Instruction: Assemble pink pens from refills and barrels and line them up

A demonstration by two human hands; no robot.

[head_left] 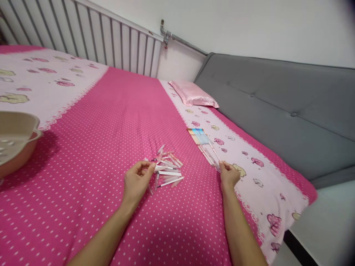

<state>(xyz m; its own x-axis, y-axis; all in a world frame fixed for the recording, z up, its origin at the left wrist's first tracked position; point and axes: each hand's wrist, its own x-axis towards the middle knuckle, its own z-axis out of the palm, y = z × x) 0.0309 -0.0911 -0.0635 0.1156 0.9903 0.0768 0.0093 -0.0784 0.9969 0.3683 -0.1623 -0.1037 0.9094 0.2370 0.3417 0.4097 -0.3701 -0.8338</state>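
Note:
Closed in a pinch, my left hand [138, 180] is at the left edge of a loose pile of slim white and pinkish pens and translucent pieces [169, 173]. A pale, slender piece shows at its fingertips, too small to name. Over to the right, my right hand [229, 175] pinches the near end of a thin white-and-pink pen [213, 149], whose far end reaches a neat row of pens. That row [198, 136] has orange, beige and blue ends lying side by side. A few whitish pens [206, 155] extend from it toward me.
All this lies on a bed with a pink dotted sheet [124, 111]. A beige-and-pink basin [19, 147] holding small white bits stands at the left. A pink pillow [194, 94] lies by the grey padded headboard [277, 99]. A white radiator [111, 40] lines the wall.

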